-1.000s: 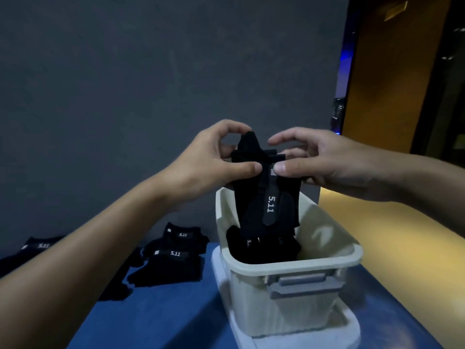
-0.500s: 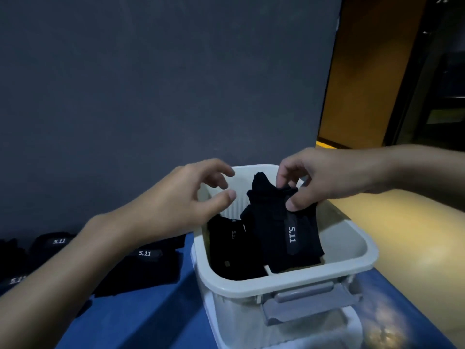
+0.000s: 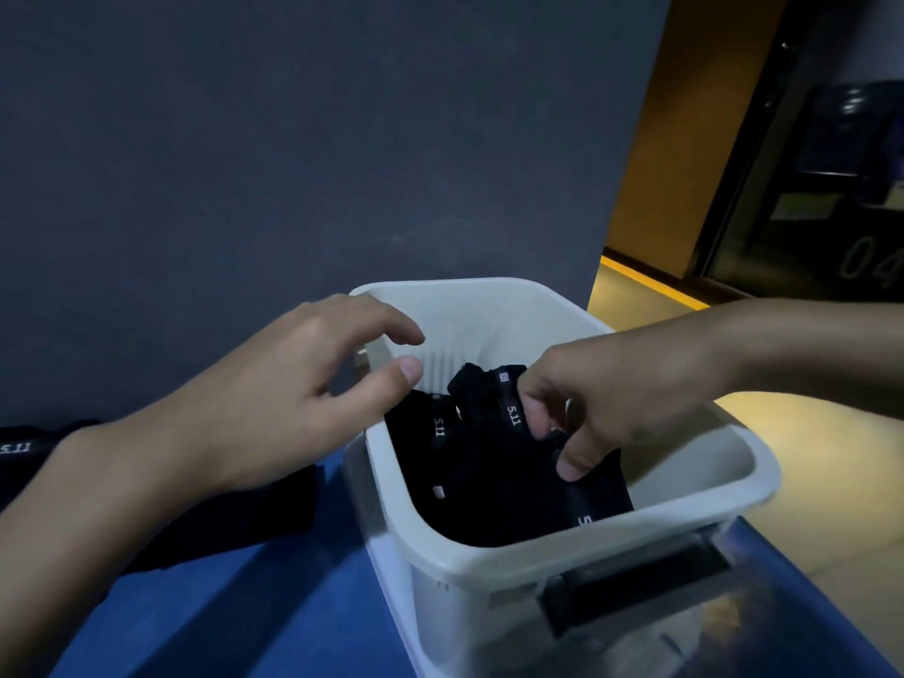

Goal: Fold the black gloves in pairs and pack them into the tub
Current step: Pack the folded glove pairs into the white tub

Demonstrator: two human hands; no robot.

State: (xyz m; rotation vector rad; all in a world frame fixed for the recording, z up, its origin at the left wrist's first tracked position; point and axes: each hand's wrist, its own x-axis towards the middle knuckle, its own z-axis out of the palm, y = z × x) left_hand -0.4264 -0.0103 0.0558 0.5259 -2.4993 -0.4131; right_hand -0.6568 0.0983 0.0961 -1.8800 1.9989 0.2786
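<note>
White "5.11" lettering reads on two straps inside the white tub (image 3: 489, 555), and a third strap near its front wall shows only a "5" (the rim cuts off the rest). The right hand (image 3: 611, 408) reaches into the tub, thumb and curled fingers pinching the folded glove pair (image 3: 494, 433), which bears one of those straps and a small square logo patch. That pair leans against a second black bundle (image 3: 416, 447) towards the tub's left wall. The left hand (image 3: 274, 384) hovers over the left rim, fingers loosely spread, holding nothing. On the blue bench (image 3: 269, 604), left of the tub, lie more black gloves (image 3: 220, 521); one at the bench's left edge also reads "5.11".
</note>
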